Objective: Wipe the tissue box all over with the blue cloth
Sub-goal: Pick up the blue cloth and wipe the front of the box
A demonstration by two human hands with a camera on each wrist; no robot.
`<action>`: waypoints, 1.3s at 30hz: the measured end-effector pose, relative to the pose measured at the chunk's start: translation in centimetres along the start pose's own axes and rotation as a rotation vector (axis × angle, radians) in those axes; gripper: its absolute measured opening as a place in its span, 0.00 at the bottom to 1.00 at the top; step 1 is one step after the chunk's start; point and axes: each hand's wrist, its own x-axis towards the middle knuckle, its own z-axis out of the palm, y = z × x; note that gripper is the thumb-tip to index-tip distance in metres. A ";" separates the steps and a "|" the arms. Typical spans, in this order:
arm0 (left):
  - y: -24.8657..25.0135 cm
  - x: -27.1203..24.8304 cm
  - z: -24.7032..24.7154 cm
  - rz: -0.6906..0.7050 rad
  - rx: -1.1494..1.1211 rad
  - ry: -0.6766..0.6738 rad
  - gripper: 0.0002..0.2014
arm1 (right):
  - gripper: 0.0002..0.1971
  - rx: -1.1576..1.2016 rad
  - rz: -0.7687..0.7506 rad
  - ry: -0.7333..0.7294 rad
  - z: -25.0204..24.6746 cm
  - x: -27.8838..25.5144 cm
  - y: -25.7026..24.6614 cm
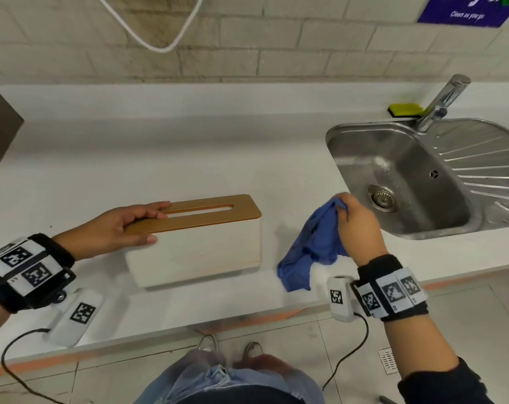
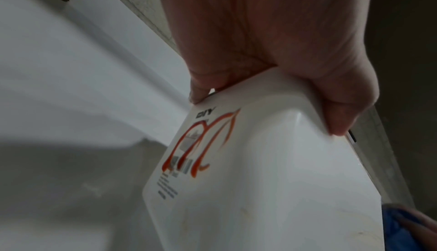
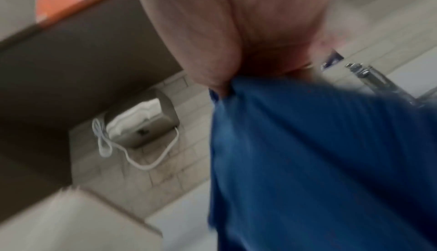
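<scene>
Behind the right hand (image 1: pixel 359 225), bunched blue cloth (image 1: pixel 311 249), fingertips hidden

Blurred label print (image 2: pixel 187 154) on tissue box (image 2: pixel 272 180); wall sign (image 1: pixel 468 10) cropped.

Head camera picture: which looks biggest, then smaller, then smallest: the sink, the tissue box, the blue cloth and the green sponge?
1. Sink
2. Tissue box
3. Blue cloth, bunched and hanging from the right hand, so it may look smaller than it really is
4. Green sponge, also farthest from the camera
</scene>
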 end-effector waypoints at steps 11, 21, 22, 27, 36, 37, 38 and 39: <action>0.2 0.2 -0.1 -0.016 -0.047 0.009 0.29 | 0.07 0.132 -0.210 0.201 -5.1 1.9 -5.6; 0.3 0.1 -0.1 -0.031 -0.044 0.010 0.29 | 0.18 -0.044 0.055 -0.681 4.0 -2.3 -0.4; 0.4 0.1 -0.1 -0.033 -0.042 0.007 0.29 | 0.23 -0.057 0.037 -0.713 3.8 -1.5 -0.4; 0.5 0.1 -0.1 -0.048 -0.034 0.003 0.28 | 0.28 -0.100 -0.085 -0.584 2.5 5.6 -1.0; 0.5 0.0 0.1 -0.046 -0.051 0.001 0.28 | 0.32 -0.254 -0.063 -0.335 5.4 5.0 1.4; 0.5 0.0 0.0 -0.047 -0.050 0.002 0.28 | 0.36 -0.296 -0.017 -0.413 6.6 4.0 1.9; 0.6 0.0 0.0 -0.050 -0.046 0.001 0.28 | 0.41 -0.337 0.016 -0.460 7.8 3.4 2.3; 0.7 0.0 0.0 -0.051 -0.045 0.001 0.28 | 0.45 -0.371 0.033 -0.463 8.9 3.3 2.6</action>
